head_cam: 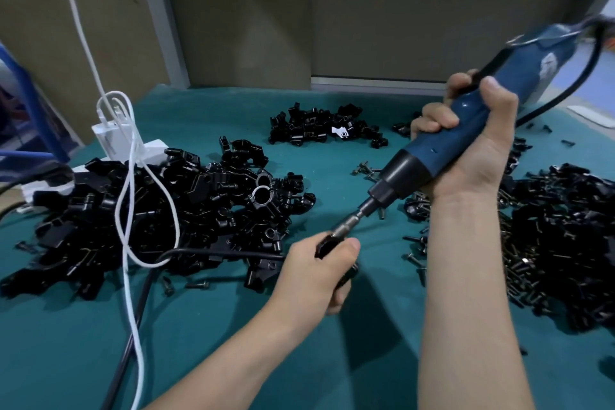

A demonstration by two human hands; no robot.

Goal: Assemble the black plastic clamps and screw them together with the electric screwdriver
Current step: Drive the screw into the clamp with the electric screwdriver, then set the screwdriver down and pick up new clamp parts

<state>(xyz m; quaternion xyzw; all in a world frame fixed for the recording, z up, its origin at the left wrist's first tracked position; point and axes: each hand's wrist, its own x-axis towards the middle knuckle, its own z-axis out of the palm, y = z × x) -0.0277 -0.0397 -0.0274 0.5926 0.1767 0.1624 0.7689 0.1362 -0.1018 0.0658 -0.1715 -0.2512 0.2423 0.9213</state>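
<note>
The left grip point(319, 268) is pinching a small black plastic clamp point(325, 246) near the teal surface point(233, 326). The right grip point(472, 146) is wrapping the blue electric screwdriver point(429, 150), its bit meeting the clamp. The clamp is probably handling light, stiff and slick, favouring a hold on its flanks.
</note>
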